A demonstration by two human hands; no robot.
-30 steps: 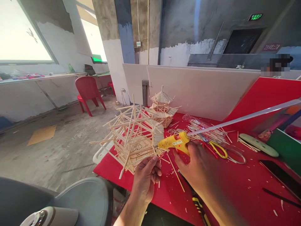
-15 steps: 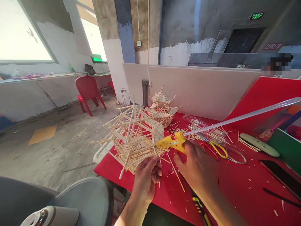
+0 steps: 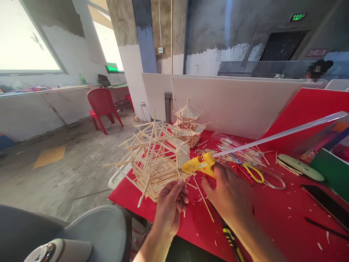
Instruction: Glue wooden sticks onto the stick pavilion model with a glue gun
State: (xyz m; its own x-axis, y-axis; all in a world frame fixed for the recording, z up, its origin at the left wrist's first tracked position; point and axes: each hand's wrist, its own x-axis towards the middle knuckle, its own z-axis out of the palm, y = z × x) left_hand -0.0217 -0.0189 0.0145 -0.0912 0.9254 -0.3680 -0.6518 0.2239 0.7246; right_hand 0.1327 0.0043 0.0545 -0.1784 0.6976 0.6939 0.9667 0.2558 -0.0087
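Gluing step, I judge. Left hand: grip pinching the stick model at its lower edge, table beneath the model. Right hand: grip wrapped round the glue gun, nozzle touching the model's right side. Next move calls for a steady nozzle.

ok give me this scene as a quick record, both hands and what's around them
left hand: holds the stick model by its lower edge
right hand: grips the yellow glue gun, nozzle at the model's side
glue stick: clear, long, juts from the gun's rear to the right
table: red, strewn with stick scraps
nearby: small pagoda model, yellow-handled scissors, loose sticks
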